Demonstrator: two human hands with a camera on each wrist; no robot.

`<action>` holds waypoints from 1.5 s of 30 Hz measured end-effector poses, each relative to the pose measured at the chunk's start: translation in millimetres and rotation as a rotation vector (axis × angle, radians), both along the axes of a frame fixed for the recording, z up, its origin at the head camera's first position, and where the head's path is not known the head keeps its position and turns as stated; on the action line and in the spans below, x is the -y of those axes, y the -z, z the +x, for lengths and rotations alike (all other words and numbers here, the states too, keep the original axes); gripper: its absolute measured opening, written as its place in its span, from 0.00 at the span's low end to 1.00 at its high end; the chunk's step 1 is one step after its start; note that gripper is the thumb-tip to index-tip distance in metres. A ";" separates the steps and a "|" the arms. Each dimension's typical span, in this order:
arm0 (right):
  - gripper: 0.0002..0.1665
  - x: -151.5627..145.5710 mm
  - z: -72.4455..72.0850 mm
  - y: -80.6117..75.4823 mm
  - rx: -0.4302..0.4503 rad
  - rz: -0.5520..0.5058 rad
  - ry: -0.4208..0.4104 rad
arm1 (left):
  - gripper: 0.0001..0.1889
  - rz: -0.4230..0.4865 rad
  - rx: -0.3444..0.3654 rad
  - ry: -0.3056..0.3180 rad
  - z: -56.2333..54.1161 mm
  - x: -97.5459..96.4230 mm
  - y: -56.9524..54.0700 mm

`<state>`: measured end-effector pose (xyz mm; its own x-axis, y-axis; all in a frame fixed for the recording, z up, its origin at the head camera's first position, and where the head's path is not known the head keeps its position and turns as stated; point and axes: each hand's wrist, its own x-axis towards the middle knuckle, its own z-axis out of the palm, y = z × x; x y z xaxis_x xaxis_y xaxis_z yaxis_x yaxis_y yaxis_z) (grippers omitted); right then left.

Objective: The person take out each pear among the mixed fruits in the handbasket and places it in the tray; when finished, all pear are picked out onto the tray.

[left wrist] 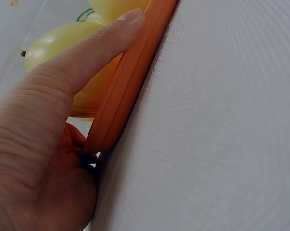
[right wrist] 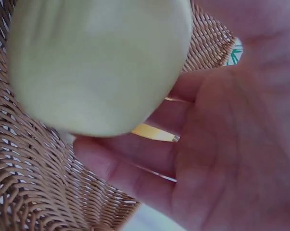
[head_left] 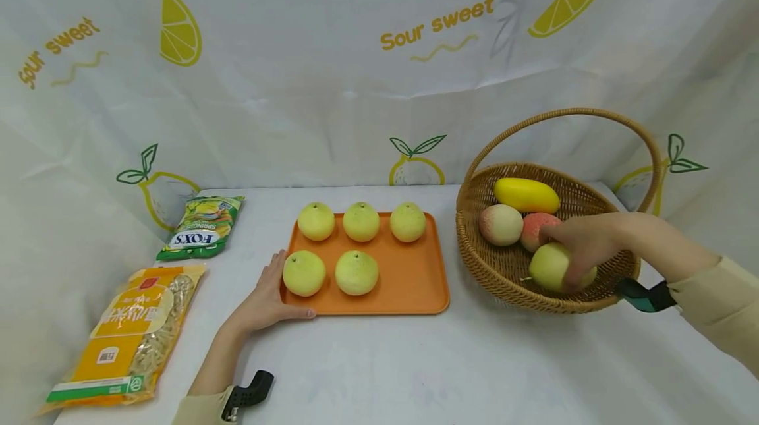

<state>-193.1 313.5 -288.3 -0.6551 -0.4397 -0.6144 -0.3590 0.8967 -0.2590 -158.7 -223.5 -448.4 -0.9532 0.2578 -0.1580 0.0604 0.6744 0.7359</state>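
My left hand (head_left: pixel 269 300) holds the near left corner of an orange tray (head_left: pixel 409 293). Its thumb lies along the front rim and its fingers along the left side; the left wrist view shows the thumb (left wrist: pixel 101 53) against the rim. Several round yellow-green fruits (head_left: pixel 356 273) sit on the tray in two rows. At the right, my right hand (head_left: pixel 593 247) reaches into a wicker basket (head_left: pixel 483 273) and grips a yellow-green pear (head_left: pixel 548 267) with a short stem. In the right wrist view the pear (right wrist: pixel 101 67) fills the upper left, fingers curled beside it.
Also in the basket are a yellow papaya-like fruit (head_left: pixel 526 195), a pale pinkish peach (head_left: pixel 501 225) and a redder peach (head_left: pixel 536 227). The tall basket handle (head_left: pixel 569 112) arches above them. At left lie a green Fox's bag (head_left: pixel 201 227) and an orange noodle-like package (head_left: pixel 127 336).
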 end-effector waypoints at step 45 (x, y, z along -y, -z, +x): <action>0.41 18.9 53.0 36.4 -0.252 -0.702 0.455 | 0.72 0.002 0.007 -0.001 -1.8 0.3 1.7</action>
